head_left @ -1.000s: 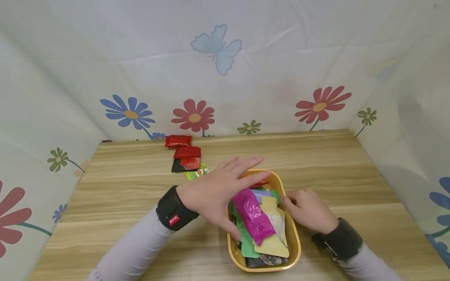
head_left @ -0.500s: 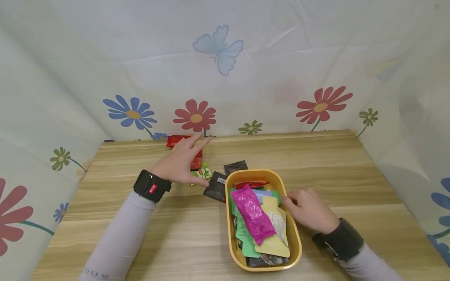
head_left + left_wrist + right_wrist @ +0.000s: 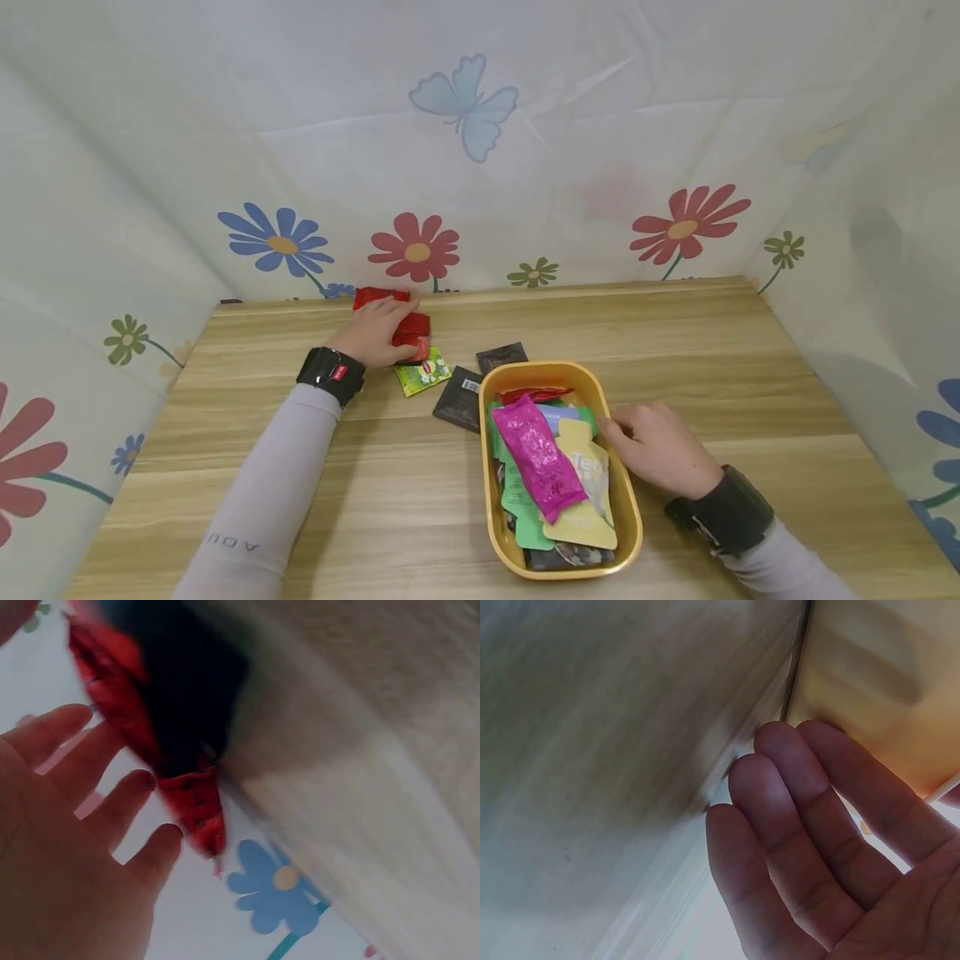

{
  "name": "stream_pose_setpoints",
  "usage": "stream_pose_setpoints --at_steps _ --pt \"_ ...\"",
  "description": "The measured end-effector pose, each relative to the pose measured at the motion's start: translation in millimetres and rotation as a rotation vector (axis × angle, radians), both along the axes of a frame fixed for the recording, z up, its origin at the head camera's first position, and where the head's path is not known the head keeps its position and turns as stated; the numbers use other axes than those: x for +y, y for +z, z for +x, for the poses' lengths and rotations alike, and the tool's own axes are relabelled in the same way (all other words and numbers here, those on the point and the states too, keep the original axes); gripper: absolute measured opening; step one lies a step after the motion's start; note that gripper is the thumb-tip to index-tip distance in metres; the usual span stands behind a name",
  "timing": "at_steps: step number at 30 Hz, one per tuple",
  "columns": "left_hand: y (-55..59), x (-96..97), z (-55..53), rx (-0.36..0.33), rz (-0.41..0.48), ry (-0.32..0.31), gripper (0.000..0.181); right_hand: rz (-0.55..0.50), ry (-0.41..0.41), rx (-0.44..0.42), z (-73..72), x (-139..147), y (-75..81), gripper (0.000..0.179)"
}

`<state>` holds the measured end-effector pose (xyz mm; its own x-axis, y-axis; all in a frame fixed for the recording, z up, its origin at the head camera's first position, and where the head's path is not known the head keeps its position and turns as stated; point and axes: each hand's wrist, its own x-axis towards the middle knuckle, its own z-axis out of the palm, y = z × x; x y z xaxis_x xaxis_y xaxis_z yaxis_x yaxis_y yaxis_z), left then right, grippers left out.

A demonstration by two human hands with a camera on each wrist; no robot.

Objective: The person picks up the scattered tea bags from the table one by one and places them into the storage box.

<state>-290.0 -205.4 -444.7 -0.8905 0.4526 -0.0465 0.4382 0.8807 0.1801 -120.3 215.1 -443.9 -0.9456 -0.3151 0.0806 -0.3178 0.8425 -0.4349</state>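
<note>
Red foil packets [image 3: 412, 324] sit in an overlapping pile at the back of the desk [image 3: 390, 500], left of centre, nearest one to the wall cloth. Left hand [image 3: 371, 333] is over them: fingers spread, fairly straight, fingertips at the foil in the left wrist view. Nothing looks gripped; wrist frame is soft, so contact is hard to confirm.

Doing this well: foil is likely slippery and the packets overlap, so oppose thumb and fingers across one packet's sides and lift, don't drag. Thumb is near the green sachet [image 3: 423, 373] at the pile's front corner; a low sweep could snag it.

Two flat black sachets [image 3: 459, 400] lie to the right, between pile and yellow tray [image 3: 558, 574]; at least the front one meets or tucks under the tray edge, can't tell which.

Tray holds a magenta packet [image 3: 540, 457] on top, yellow pouch [image 3: 576, 533] and green pouch [image 3: 530, 512] beneath. Right hand [image 3: 663, 446] is at its right rim, fingers loosely bent by the outer wall; can't tell if it grips. Light steadying there should be enough.
</note>
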Motion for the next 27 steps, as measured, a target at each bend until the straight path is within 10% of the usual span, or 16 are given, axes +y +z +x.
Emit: stream_pose_setpoints --at_steps 15,27 --pt "-2.9 -0.9 1.2 0.064 0.019 -0.02 0.061 -0.008 -0.01 -0.027 1.5 -0.3 2.6 0.041" --pt "46.3 58.2 40.4 0.207 0.126 -0.267 0.066 -0.003 -0.013 -0.018 1.2 0.3 1.0 0.042"
